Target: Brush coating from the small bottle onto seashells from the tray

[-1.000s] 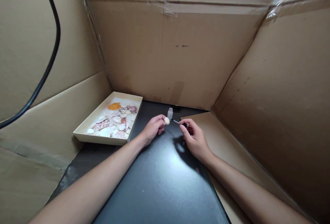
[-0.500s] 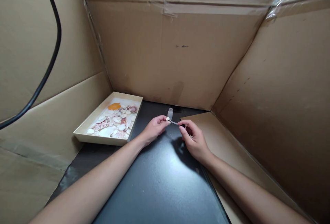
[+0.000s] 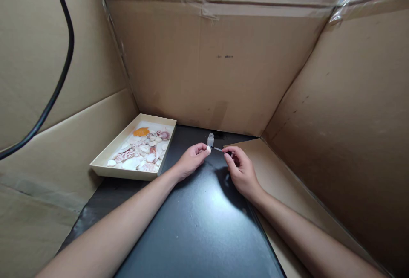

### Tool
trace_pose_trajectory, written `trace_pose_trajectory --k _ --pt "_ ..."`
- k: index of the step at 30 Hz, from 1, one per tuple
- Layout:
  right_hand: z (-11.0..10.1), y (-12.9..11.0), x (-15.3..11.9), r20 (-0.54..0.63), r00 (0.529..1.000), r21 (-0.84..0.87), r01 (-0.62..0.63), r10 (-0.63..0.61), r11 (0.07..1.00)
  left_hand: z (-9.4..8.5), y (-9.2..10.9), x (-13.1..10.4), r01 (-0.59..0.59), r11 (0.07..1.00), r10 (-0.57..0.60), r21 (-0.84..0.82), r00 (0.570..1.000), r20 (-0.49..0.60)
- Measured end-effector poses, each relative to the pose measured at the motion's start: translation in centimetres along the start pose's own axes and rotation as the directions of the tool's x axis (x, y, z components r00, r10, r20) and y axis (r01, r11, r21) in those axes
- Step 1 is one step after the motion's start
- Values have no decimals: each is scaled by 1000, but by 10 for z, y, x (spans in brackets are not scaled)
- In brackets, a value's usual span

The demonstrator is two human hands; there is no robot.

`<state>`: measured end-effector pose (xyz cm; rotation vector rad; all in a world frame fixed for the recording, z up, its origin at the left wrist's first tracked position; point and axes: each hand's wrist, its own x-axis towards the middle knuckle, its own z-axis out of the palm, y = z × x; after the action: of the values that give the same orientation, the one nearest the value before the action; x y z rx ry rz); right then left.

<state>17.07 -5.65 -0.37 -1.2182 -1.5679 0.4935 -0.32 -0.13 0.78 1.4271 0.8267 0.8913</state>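
Between the thumb and fingers of my left hand (image 3: pixel 193 158) is a small white shell (image 3: pixel 208 149). My right hand (image 3: pixel 241 169) pinches the dark cap of a thin brush (image 3: pixel 217 149), whose tip points left at the shell, close beside it. I cannot tell whether tip and shell touch. Just behind them stands a small translucent bottle (image 3: pixel 211 139), upright and without a cap. To the left, a cream tray (image 3: pixel 124 175) holds several white and reddish-brown shells (image 3: pixel 140 152) and an orange piece (image 3: pixel 141 131).
Cardboard walls (image 3: pixel 204 69) rise at the back and on both sides. The dark table (image 3: pixel 191 227) lies under my hands, with a flat cardboard sheet (image 3: pixel 275 167) along its right. A black cable (image 3: pixel 68 52) hangs at the upper left.
The brush has moved a little up and to the right with my right hand, its tip off the shell's face. The shell has turned slightly in my left fingers.
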Motion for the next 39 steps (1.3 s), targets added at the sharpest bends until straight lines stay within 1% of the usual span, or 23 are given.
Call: trace_pose_trajectory --k 3,5,8,10,13,15,19,20,22,24,28,29,33,34,38,39 --pt "0 0 -1 46 999 42 18 -20 999 0 -1 0 -4 1000 4 0 1000 3" --pt "-1 -1 0 60 997 21 37 -38 999 -1 -3 1 -6 1000 6 4 1000 7" --pt "-1 -1 1 0 1000 -38 31 -31 999 -1 -5 1 -20 1000 20 21 1000 11" --pt "-2 -2 1 -30 999 -35 33 -34 999 -1 -8 2 -38 999 37 34 999 15" --pt "-2 -4 0 21 996 -5 88 -88 996 -1 -12 3 -78 995 77 61 997 16" --pt "-2 -4 0 46 994 -17 104 -103 994 0 -13 4 -100 992 99 83 995 16" --pt "-2 -4 0 -26 997 -37 69 -70 997 0 -14 4 -117 985 116 123 993 16" --pt "-2 -4 0 -22 996 -29 81 -81 996 0 -14 4 -115 985 114 127 993 16" --pt "-2 -4 0 36 992 -14 121 -121 993 0 -14 4 -109 985 108 132 994 17" --pt "-2 -5 -1 71 989 -17 131 -130 991 1 -13 4 -113 983 111 142 994 25" --pt "-2 -4 -1 -19 998 -33 66 -66 997 1 -13 3 -131 978 125 164 991 45" --pt "-3 -4 -1 -24 997 -27 69 -69 997 1 -13 3 -130 978 124 166 991 46" --pt "-3 -5 -1 59 990 -8 131 -131 991 1 -14 3 -119 977 112 176 993 46" --pt "-3 -5 -1 62 990 -16 131 -130 991 0 -14 3 -116 977 109 181 993 47" --pt "-3 -5 -1 -27 997 -38 78 -79 996 1 -14 4 -120 975 113 188 992 48" --pt "-3 -6 -1 -30 996 -32 78 -79 996 1 -14 4 -131 973 125 191 991 40"
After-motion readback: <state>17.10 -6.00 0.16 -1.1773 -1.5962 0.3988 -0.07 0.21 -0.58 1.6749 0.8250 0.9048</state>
